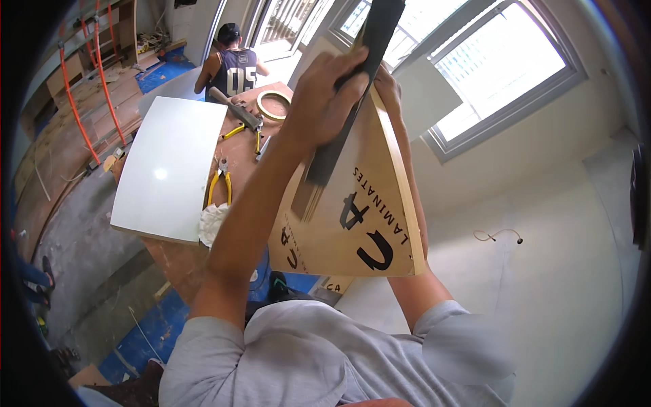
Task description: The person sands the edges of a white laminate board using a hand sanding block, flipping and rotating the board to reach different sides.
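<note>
Left hand (327, 102): clamped on a dark strip (331, 152), twelve o'clock.
Right hand (388, 87): partly hidden at one o'clock, beyond the edge of a tan board (325, 239); grip cannot be told.
White panel (163, 173): laid on the workbench (237, 159), nine o'clock.
Yellow-handled pliers (226, 180): placed just beside it.
Pale ring (261, 106): set at eleven.
Tan board: tilted at centre, overlapped by the strip.

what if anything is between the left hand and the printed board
A long dark strip: the left hand grips it, and its lower end lies in front of the printed board. Whether they touch is unclear.
</note>
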The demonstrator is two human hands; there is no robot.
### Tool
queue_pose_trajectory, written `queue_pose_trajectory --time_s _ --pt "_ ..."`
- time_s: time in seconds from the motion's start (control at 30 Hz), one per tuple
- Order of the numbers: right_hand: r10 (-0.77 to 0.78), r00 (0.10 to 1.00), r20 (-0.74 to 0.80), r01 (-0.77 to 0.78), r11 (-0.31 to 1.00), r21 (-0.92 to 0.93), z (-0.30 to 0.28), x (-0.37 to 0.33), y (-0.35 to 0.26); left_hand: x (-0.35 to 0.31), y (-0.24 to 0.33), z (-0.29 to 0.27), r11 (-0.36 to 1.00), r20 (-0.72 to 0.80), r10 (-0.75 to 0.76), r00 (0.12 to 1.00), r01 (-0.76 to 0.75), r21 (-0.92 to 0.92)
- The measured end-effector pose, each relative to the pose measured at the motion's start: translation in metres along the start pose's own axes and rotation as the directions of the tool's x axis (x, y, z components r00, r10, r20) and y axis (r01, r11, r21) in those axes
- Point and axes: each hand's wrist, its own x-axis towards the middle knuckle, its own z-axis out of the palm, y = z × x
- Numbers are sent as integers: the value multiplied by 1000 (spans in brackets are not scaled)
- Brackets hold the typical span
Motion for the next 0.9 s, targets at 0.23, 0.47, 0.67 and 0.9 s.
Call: queue_pose_trajectory --time_s 0.23,0.47,0.67,0.9 --pt "351 934 73 -340 801 493 2 -2 -32 -78 21 -19 997 126 -62 990 57 42" --pt "407 903 140 -398 665 632 11 5 -35 10 -34 -36 997 -143 70 987 -67 23" --pt "232 973 24 -225 907 357 14 -7 -44 10 -29 -7 999 -69 30 997 -27 41" --pt "170 985 -19 -163 970 182 14 -5 -48 -48 -2 -40 998 13 -39 999 40 -53"
